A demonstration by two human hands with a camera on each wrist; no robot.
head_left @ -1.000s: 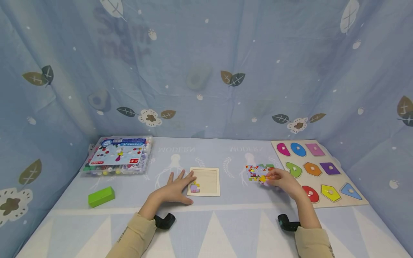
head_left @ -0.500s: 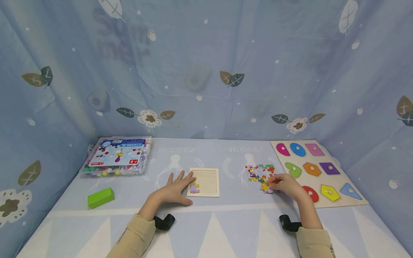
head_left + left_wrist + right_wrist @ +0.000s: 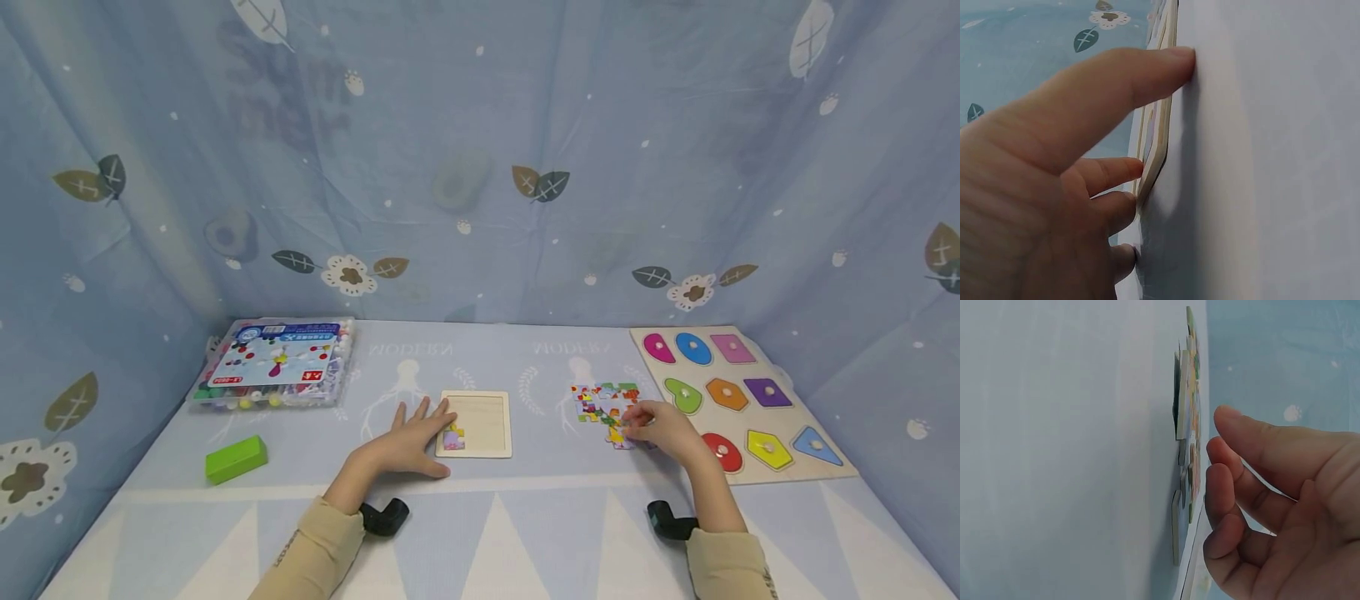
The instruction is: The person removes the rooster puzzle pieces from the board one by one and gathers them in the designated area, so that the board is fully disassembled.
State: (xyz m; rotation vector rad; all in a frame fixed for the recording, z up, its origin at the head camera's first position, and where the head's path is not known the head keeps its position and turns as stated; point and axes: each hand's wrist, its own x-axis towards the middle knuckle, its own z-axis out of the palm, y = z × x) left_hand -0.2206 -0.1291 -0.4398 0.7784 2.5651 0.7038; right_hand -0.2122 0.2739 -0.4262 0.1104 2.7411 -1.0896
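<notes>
A shallow square wooden puzzle tray (image 3: 487,451) lies mid-table, with a few joined jigsaw pieces (image 3: 453,437) in its near left corner. My left hand (image 3: 405,442) is spread flat at the tray's left side, fingertips on its edge; in the left wrist view the thumb (image 3: 1147,72) reaches along the tray's side. To the right lies a group of colourful jigsaw pieces (image 3: 588,402), partly overlapping. Over their right side hovers my right hand (image 3: 663,427), fingers loosely bent. The right wrist view shows nothing between thumb and fingers, just beside the loose pieces (image 3: 1183,394).
At the back left stands a clear plastic case (image 3: 273,358) of small coloured parts. In front of it lies a green block (image 3: 236,459). A wooden shape board (image 3: 757,433) with knobbed pieces is at the right. A patterned curtain (image 3: 480,167) borders the table's back.
My right hand has shifted slightly right and nearer the front edge. A yellow piece that was at its fingertips now lies at the near side of the pile. The left hand stays put.
</notes>
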